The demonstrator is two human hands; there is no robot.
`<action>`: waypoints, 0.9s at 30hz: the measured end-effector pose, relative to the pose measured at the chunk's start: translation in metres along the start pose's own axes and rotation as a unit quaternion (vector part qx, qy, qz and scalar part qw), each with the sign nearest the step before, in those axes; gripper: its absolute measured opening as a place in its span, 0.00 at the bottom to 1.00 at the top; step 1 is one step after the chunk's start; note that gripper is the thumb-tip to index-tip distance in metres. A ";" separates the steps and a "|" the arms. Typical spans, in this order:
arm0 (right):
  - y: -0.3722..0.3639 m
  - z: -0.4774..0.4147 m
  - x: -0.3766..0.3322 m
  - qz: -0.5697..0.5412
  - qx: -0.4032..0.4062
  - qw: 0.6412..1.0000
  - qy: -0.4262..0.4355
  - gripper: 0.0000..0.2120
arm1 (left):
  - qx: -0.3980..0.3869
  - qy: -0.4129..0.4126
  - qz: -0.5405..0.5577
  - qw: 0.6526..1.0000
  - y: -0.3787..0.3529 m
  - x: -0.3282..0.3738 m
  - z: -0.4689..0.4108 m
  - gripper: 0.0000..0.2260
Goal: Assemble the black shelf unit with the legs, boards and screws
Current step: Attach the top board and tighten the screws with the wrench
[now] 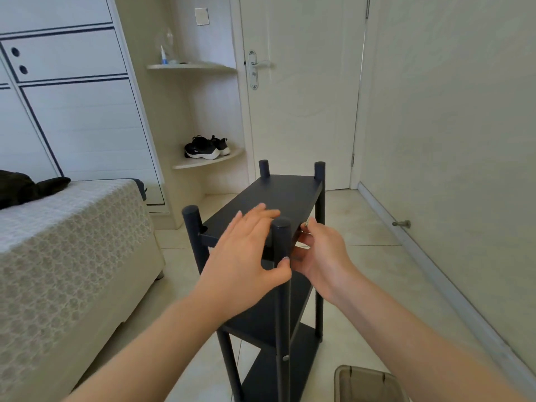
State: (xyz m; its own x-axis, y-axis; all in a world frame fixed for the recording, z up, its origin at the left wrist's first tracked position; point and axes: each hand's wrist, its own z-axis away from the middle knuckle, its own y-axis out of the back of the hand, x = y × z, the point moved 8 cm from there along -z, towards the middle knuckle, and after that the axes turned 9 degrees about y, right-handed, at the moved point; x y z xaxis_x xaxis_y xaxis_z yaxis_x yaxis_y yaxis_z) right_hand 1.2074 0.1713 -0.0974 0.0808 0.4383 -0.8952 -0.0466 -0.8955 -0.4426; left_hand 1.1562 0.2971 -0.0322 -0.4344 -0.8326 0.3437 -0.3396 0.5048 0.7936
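At twelve o'clock, shelf unit [261, 329], we judge nearly done: left hand [246, 256] flat on top board [278, 192], right hand [322, 253] pinching screw [306, 224].

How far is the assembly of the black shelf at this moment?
Done: the shelf unit stands on four legs with its boards in, and a screw head shows low on the near leg. In hand: the left hand steadies the top board while the right hand pinches a small metal piece, probably a screw, at that board's edge. Left: probably fixing this top corner; other joints are hidden.
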 end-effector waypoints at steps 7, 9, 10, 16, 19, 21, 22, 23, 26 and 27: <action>-0.011 -0.009 -0.002 0.042 -0.057 0.997 0.021 0.14 | -0.102 0.026 0.016 0.994 -0.001 -0.020 -0.017 0.18; -0.019 -0.014 -0.002 0.060 -0.064 0.996 0.026 0.15 | -0.102 0.039 0.042 0.993 0.002 -0.026 -0.020 0.17; -0.023 -0.018 -0.002 0.071 -0.068 0.995 0.029 0.15 | -0.107 0.049 0.062 0.991 0.004 -0.031 -0.022 0.16; -0.063 -0.045 0.007 0.127 -0.097 0.987 0.019 0.16 | -0.099 0.090 0.159 0.978 0.019 -0.069 -0.035 0.14; -0.090 -0.063 0.015 0.160 -0.112 0.981 0.010 0.15 | -0.083 0.106 0.188 0.973 0.027 -0.098 -0.042 0.14; -0.111 -0.075 0.020 0.172 -0.120 0.978 0.008 0.15 | -0.070 0.112 0.211 0.969 0.034 -0.117 -0.047 0.14; -0.121 -0.080 0.022 0.176 -0.126 0.976 0.005 0.15 | -0.061 0.119 0.223 0.966 0.038 -0.127 -0.048 0.13; -0.132 -0.084 0.025 0.180 -0.132 0.975 0.002 0.15 | -0.052 0.127 0.235 0.962 0.042 -0.137 -0.048 0.13; -0.159 -0.093 0.036 0.199 -0.145 0.969 -0.004 0.14 | -0.021 0.153 0.270 0.951 0.049 -0.165 -0.045 0.13; -0.167 -0.095 0.040 0.205 -0.150 0.967 -0.004 0.13 | -0.010 0.161 0.282 0.946 0.052 -0.174 -0.043 0.12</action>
State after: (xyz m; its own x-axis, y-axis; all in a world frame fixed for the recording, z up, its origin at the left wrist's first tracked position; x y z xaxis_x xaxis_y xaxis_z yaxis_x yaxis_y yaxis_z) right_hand 1.3133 0.3308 -0.0543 0.1091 0.0406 -0.9932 0.2175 -0.9759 -0.0160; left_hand 1.2506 0.4582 -0.0294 -0.2638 -0.4597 0.8480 -0.1123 0.8878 0.4464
